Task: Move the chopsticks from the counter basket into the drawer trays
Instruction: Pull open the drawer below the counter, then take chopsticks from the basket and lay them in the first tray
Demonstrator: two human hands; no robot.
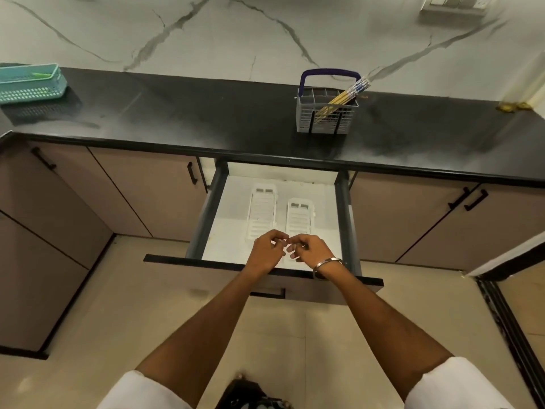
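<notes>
Chopsticks [343,97] stand bundled in one grey counter basket [326,115], two white trays [262,209] lie side by side in the open drawer [343,219], while left hand [265,252] and right hand [309,249] hover there, fingers curled, holding nothing.

Both arms outstretched; left hand [267,251] and right hand [309,250] empty, fingers curled, fingertips almost touching

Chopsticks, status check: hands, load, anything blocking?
Left hand and right hand empty over the open drawer. Chopsticks all in counter basket. Trays bare, nothing blocking.
</notes>
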